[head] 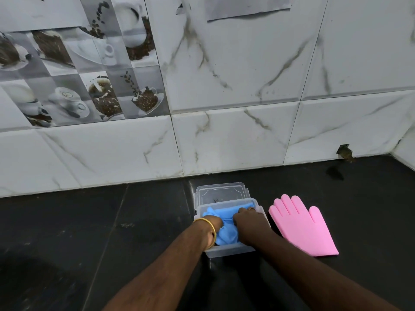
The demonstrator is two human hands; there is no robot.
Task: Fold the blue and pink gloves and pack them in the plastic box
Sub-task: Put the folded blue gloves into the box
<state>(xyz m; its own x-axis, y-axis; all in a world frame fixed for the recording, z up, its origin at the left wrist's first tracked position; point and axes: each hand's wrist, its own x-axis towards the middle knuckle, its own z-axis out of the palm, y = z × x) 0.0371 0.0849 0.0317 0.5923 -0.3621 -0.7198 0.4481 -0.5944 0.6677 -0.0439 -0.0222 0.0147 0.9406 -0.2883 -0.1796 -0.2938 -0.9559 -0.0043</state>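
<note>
Both hands down in the box, pink glove waiting alongside.

The left hand [213, 223], gold bangle [207, 230] at the wrist, curls its fingers into the blue glove [224, 234] bunched inside the clear plastic box [226, 251] on the dark counter [89, 232]; the right hand [248, 218] presses on it too, fingers bent and gripping, lid [221, 191] just behind. The pink glove [303, 227] lies flat, just right of the box.
</note>
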